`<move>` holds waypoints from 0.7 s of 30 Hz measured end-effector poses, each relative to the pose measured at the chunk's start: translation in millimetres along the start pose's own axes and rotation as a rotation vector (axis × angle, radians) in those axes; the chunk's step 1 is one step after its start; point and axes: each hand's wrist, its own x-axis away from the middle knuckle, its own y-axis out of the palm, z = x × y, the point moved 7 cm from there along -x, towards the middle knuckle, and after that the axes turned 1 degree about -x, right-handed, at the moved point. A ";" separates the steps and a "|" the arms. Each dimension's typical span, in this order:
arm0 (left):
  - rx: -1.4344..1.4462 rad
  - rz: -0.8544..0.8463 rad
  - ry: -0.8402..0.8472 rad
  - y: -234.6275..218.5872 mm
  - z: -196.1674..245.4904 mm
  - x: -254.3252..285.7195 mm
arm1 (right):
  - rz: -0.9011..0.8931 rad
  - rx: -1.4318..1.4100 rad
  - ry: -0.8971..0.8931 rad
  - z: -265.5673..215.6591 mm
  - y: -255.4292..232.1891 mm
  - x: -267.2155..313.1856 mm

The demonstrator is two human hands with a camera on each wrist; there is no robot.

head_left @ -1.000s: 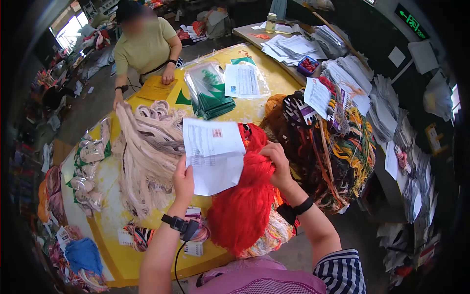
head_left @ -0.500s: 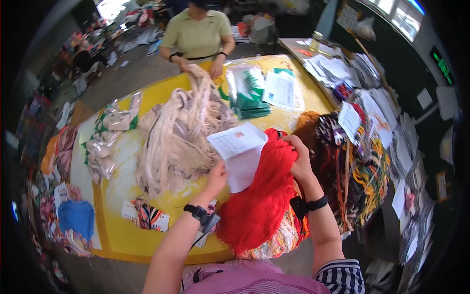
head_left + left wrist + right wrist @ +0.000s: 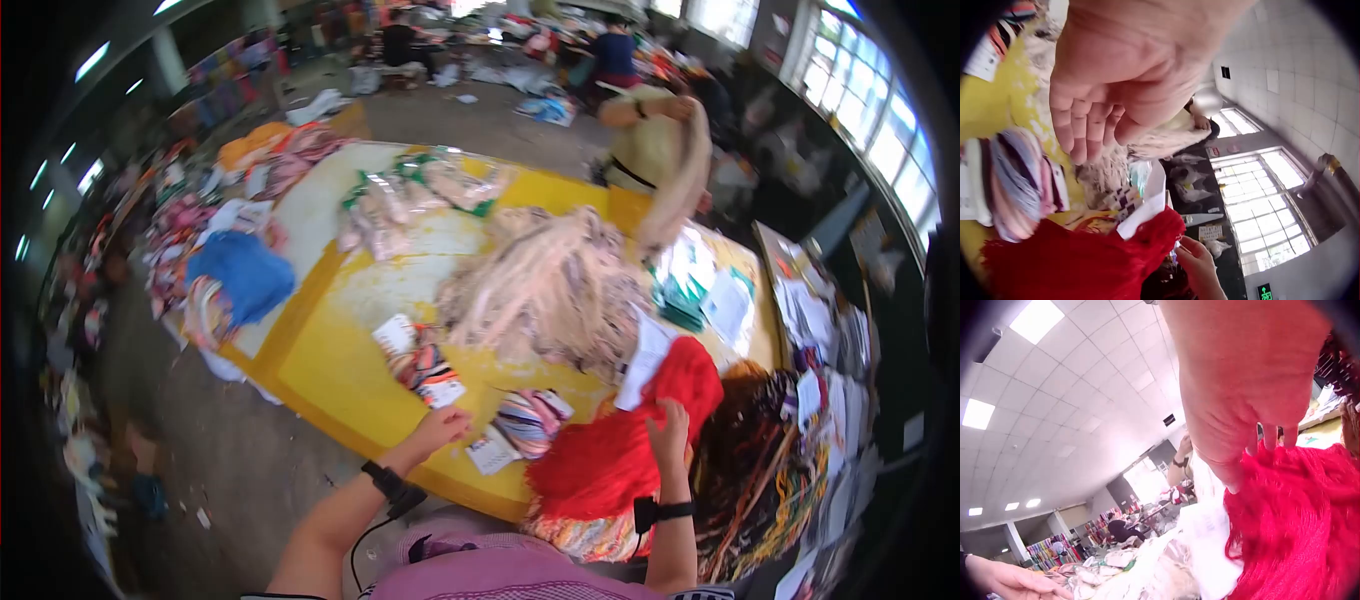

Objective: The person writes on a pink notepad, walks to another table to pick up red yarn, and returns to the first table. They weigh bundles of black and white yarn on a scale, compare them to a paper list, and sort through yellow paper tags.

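Note:
My right hand [image 3: 672, 435] grips the upper end of a big red yarn hank [image 3: 600, 460]; in the right wrist view its fingers go partly out of sight behind the strands. A white printed sheet [image 3: 645, 360] stands against the far side of the red yarn. Over the yellow tabletop hangs my left hand [image 3: 440, 430], its fingers loosely bent and holding nothing. Close to it lie a striped multicolour skein [image 3: 532, 420] with a white label card [image 3: 492, 452] and a darker orange-and-black skein [image 3: 428, 372]. White-and-orange yarn [image 3: 590, 537] shows below the red hank.
A large beige yarn pile [image 3: 560, 290] covers the table's middle. Across the table, another person [image 3: 640, 140] lifts a beige hank [image 3: 682, 180]. Bagged yarn [image 3: 400, 200] and a blue bundle [image 3: 243, 275] lie to the left; mixed dark yarn [image 3: 760, 480] hangs at the right.
My left hand has let go of the white sheet and moved left, towards the striped skeins. My right hand stays on the red yarn. The head view has swung left; the other person has raised a beige hank.

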 end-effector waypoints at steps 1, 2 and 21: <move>0.022 0.052 0.019 -22.5 -16.2 27.3 | -0.041 0.012 -0.024 -16.5 13.6 8.4; 0.094 0.124 -0.051 -43.4 -36.9 58.8 | -0.084 0.022 -0.061 -29.2 31.3 15.9; 0.854 1.197 0.068 -244.6 -363.7 582.7 | -1.465 0.130 -0.832 -494.1 398.6 247.1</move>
